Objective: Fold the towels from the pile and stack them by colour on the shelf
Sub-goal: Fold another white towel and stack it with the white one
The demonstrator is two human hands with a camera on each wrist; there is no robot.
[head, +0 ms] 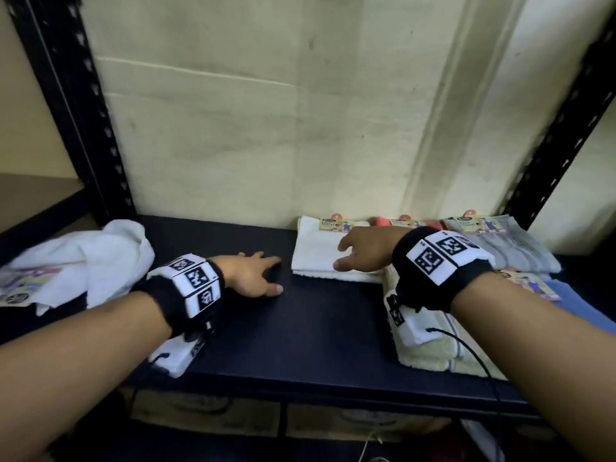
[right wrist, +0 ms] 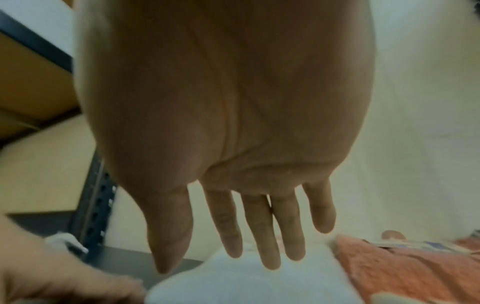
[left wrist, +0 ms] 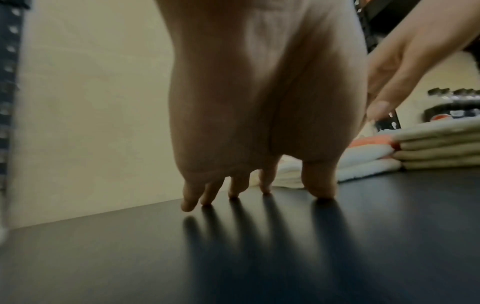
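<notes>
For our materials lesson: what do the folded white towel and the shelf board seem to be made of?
Folded white towel: soft, looped terry cloth, probably cotton, judging by its fuzzy, thick edges. Shelf board: smooth, dark, semi-gloss surface that mirrors fingers faintly in the left wrist view; likely laminated board or painted metal.

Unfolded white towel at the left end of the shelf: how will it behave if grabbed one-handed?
The crumpled white towel will likely droop and unfurl: it lies in soft, loose folds. Probably light, being thin cloth. Its card label may swing. The left hand rests fingertips on the bare shelf.
</notes>
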